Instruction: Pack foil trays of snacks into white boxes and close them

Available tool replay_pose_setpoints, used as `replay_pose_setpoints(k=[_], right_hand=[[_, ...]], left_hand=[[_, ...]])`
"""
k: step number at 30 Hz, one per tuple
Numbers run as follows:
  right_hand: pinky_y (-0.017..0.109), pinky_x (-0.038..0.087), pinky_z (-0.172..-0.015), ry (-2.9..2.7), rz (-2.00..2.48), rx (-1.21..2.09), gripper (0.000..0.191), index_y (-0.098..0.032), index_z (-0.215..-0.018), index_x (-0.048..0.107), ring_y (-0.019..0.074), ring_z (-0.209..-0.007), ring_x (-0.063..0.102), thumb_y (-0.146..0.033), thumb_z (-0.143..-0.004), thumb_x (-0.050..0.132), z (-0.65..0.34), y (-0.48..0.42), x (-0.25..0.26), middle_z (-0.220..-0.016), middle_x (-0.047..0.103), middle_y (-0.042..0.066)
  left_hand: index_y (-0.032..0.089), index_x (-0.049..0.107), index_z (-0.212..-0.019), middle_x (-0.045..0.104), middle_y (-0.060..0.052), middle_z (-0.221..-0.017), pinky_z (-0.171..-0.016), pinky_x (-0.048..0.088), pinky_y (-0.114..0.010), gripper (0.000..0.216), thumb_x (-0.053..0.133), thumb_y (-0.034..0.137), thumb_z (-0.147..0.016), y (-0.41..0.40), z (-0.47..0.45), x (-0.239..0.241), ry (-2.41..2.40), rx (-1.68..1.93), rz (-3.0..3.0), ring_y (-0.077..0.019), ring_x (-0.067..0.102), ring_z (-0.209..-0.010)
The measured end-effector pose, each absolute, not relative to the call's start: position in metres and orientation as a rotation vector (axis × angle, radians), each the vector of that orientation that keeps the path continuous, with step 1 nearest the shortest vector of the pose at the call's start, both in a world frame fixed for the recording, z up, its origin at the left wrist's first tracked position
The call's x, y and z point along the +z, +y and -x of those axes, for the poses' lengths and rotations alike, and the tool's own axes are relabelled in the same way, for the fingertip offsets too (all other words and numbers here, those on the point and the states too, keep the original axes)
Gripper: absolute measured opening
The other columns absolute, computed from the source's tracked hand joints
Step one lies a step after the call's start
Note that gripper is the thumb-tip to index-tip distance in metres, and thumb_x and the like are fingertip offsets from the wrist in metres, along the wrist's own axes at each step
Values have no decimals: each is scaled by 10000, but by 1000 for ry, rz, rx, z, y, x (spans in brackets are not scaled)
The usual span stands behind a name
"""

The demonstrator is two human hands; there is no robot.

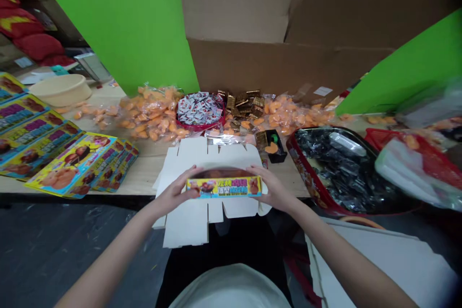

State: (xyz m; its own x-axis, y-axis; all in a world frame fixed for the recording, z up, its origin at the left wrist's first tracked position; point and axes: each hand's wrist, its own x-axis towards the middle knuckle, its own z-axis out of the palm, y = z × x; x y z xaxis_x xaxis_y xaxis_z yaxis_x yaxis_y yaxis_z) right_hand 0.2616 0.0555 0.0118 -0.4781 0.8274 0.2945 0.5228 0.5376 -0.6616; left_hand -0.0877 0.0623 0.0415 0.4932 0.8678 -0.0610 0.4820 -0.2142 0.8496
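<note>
A printed yellow and blue cardboard box [224,187] is held between both hands, its long printed side facing me. My left hand [179,189] grips its left end, and my right hand [271,187] grips its right end. Beneath it lie flat white box blanks [187,221] that overhang the table's front edge. Just behind on the right sits a small black tray [277,150] with an orange piece and something green in it. What lies inside the held box cannot be made out.
Finished-looking printed boxes [72,163] stand at left. Along the back lie bagged orange pieces [155,113], a bowl of small sachets [200,109] and gold-wrapped packets [245,103]. A red-rimmed tub [335,168] of black packets is at right, with white card sheets [390,260] below. A cream basin [61,89] sits far left.
</note>
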Motion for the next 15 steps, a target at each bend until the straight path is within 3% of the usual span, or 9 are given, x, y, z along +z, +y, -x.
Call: replay_pose_setpoints(k=[3, 5, 8, 11, 13, 15], right_hand=[[428, 480, -967, -2048, 1177, 1087, 648, -223, -1340, 494, 274, -1144, 576, -431, -763, 702, -258, 76, 26, -1269, 603, 98], [412, 494, -939, -1978, 1206, 1276, 636, -241, -1344, 498, 267, -1121, 590, -478, -780, 672, -262, 88, 36, -1270, 607, 78], [376, 473, -939, -1897, 1250, 1201, 518, -264, -1325, 528, 247, -1150, 565, -503, -866, 548, -271, 108, 64, -1281, 597, 64], [300, 500, -724, -2112, 1322, 1112, 325, -200, -972, 697, 182, -793, 637, -445, -904, 494, -265, 132, 104, -886, 693, 53], [245, 444, -533, -2215, 1390, 1155, 323, -170, -735, 657, 116, -514, 541, -371, -911, 475, -256, 144, 124, -622, 607, 1], [215, 390, -452, -2201, 1438, 1188, 306, -162, -687, 622, 87, -429, 481, -304, -907, 464, -247, 148, 132, -553, 547, -26]], left_hand=[[180, 441, -1271, 564, -142, -1334, -1009, 444, -468, 740, 764, 464, -670, 72, 87, 45, 1201, 565, -1606, -307, 555, -1193], [177, 482, -1157, 638, -124, -1220, -938, 498, -443, 607, 748, 455, -687, 75, 83, 38, 1258, 631, -1482, -282, 627, -1079], [196, 505, -1080, 663, -93, -1176, -907, 516, -422, 487, 720, 443, -720, 76, 77, 28, 1247, 702, -1414, -264, 640, -1051], [202, 507, -1101, 659, -82, -1184, -914, 514, -415, 498, 723, 437, -719, 77, 74, 28, 1245, 722, -1393, -260, 631, -1068], [198, 514, -1088, 661, -80, -1169, -905, 518, -409, 488, 720, 443, -720, 78, 74, 30, 1260, 733, -1396, -259, 634, -1057], [192, 521, -1068, 665, -78, -1142, -897, 521, -401, 469, 713, 450, -726, 80, 73, 31, 1267, 752, -1404, -255, 639, -1038]])
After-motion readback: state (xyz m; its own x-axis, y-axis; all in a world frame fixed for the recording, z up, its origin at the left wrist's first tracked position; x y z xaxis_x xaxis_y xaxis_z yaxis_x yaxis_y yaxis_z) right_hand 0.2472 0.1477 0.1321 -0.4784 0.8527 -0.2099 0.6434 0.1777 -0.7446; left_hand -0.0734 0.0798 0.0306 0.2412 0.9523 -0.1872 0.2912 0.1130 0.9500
